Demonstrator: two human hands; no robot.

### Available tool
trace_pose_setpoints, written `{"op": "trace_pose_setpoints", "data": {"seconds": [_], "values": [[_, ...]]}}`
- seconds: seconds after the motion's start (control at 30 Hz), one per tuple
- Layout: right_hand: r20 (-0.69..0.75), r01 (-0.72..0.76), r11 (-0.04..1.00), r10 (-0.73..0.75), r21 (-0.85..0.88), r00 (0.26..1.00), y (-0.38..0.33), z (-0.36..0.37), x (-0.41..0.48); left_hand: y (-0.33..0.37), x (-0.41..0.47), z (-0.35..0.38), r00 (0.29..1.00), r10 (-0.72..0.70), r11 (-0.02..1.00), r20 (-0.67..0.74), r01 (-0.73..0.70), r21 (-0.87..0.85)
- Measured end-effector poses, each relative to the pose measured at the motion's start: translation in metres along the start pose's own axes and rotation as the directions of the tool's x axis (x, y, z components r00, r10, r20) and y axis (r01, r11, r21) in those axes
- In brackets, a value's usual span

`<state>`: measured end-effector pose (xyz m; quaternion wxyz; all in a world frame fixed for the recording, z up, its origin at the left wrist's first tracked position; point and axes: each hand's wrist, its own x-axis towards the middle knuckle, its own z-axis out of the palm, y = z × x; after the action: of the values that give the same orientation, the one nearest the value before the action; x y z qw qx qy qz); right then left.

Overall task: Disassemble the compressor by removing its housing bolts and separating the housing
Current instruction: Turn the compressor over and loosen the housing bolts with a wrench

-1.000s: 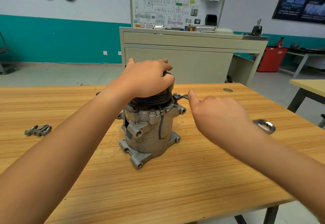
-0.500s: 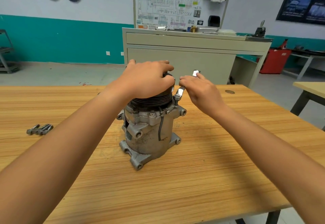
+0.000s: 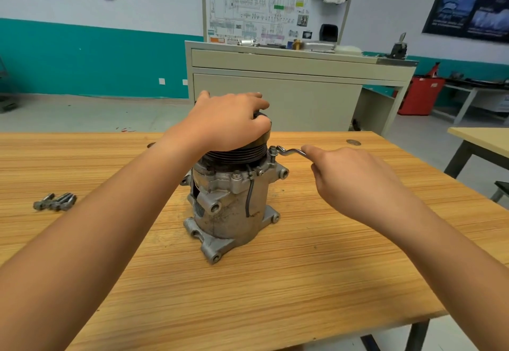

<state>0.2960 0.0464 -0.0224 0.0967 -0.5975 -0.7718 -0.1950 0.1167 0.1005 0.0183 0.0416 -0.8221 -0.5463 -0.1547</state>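
Now the wrench (image 3: 290,152), gripped in the right hand (image 3: 355,182)'s curled fingers, has swung rightward on its bolt (image 3: 272,153) (loosening, probably). The left hand (image 3: 228,122)'s fingers curl over the compressor (image 3: 228,204) beneath them.

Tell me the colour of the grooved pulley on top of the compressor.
The pulley is black, seen best in the head view under the left hand.

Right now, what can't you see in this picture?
All in the head view:
- Top of the pulley: covered by the left hand gripping it.
- Handle of the wrench: tucked inside the right hand.
- Back of the compressor: faces away from the camera.
- The loose bolts at left: too small and bunched to count.
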Motion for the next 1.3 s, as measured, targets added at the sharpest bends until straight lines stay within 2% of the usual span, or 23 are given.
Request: {"op": "trace_pose_setpoints", "data": {"seconds": [0.23, 0.43, 0.53, 0.67, 0.8, 0.93, 1.07, 1.13, 1.2, 1.23, 1.3], "values": [[-0.017, -0.031, 0.999, 0.03, -0.019, 0.999, -0.002, -0.013, -0.004, 0.0, -0.001, 0.0, 1.0, -0.002, 1.0, -0.007, 0.002, -0.018], [0.133, 0.026, 0.966, 0.009, -0.257, 0.991, -0.033, -0.028, -0.002, -0.002, 0.002, 0.002, 0.999, 0.004, 1.0, -0.043, -0.004, -0.002], [0.188, 0.052, 0.953, 0.006, -0.299, 0.982, -0.054, -0.028, -0.003, -0.001, 0.002, 0.003, 0.999, 0.005, 1.0, -0.054, -0.005, -0.001], [0.123, 0.055, 0.938, -0.014, -0.343, 0.992, -0.042, -0.017, -0.008, -0.001, 0.002, 0.002, 0.999, -0.001, 1.0, -0.036, 0.002, 0.004], [0.065, 0.16, 0.937, -0.147, -0.312, 0.987, -0.004, -0.004, -0.004, -0.002, 0.002, 0.003, 0.998, 0.008, 1.0, -0.058, -0.009, -0.004], [0.021, 0.318, 0.89, -0.33, -0.326, 0.944, 0.032, 0.005, 0.022, 0.0, 0.001, 0.001, 0.998, -0.002, 1.0, -0.057, 0.001, -0.011], [-0.087, 0.409, 0.89, -0.432, -0.204, 0.898, 0.051, 0.021, 0.051, 0.0, -0.001, 0.0, 0.998, -0.015, 0.999, -0.054, 0.012, -0.041], [-0.264, 0.447, 0.889, -0.456, -0.097, 0.85, 0.045, 0.035, 0.061, 0.0, -0.001, 0.001, 0.998, -0.015, 0.999, -0.057, 0.013, -0.047], [-0.42, 0.473, 0.881, -0.436, -0.019, 0.796, 0.034, 0.051, 0.069, -0.002, 0.0, 0.002, 0.998, -0.016, 0.999, -0.067, 0.012, -0.049], [-0.447, 0.478, 0.878, -0.416, 0.031, 0.792, 0.028, 0.057, 0.071, -0.003, 0.001, 0.002, 0.997, -0.015, 0.999, -0.073, 0.012, -0.05], [-0.486, 0.419, 0.876, -0.266, 0.239, 0.832, 0.018, 0.066, 0.074, -0.004, 0.002, 0.003, 0.997, -0.008, 0.999, -0.082, 0.004, -0.046]]}}
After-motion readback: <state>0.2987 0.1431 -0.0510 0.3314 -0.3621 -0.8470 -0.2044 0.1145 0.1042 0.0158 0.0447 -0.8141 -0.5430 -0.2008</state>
